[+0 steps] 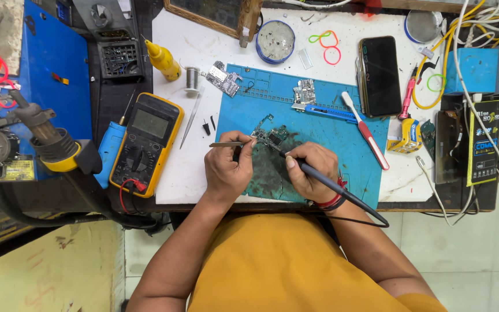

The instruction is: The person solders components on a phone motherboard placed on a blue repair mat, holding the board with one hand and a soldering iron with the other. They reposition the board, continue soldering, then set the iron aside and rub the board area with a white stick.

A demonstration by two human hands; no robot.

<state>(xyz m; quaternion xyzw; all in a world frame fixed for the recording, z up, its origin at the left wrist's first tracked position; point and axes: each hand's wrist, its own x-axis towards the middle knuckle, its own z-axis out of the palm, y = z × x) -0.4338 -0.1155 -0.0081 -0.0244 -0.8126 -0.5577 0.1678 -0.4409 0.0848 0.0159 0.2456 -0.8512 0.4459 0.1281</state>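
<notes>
Left hand (pixel 226 173): closed on thin metal tweezers (pixel 226 144), tips pointing toward the circuit board (pixel 270 138); hand rests on the blue mat (pixel 319 124) near the table's front edge.
Right hand (pixel 310 173): clamped pen-style round a dark soldering iron (pixel 304 167), tip down at the board; its cord trails off over the front edge.
Board: small phone board, mid-mat, just beyond both hands, between tweezer tips & iron tip. Contact point too small to tell.
Mat: blue, centre of the white table (pixel 192 173); dark scorched/stained patch under the hands.
Nearby: second board (pixel 223 78) at the mat's far-left corner; blue cutter knife (pixel 324 111) & red-white brush (pixel 366 131) on the mat's right half; black phone (pixel 379 75) toward the far-right; yellow multimeter (pixel 145 141) at the left edge; solder spool (pixel 192 77) & yellow bottle (pixel 163 59) far-left.
Risk 1: iron held too long on one spot, prob. lifts a pad or cooks nearby parts.
Risk 2: tweezers slip, tiny part flicks off the mat & is lost.
Risk 3: cord over the edge snags on the arm, tip jerks across the board.
</notes>
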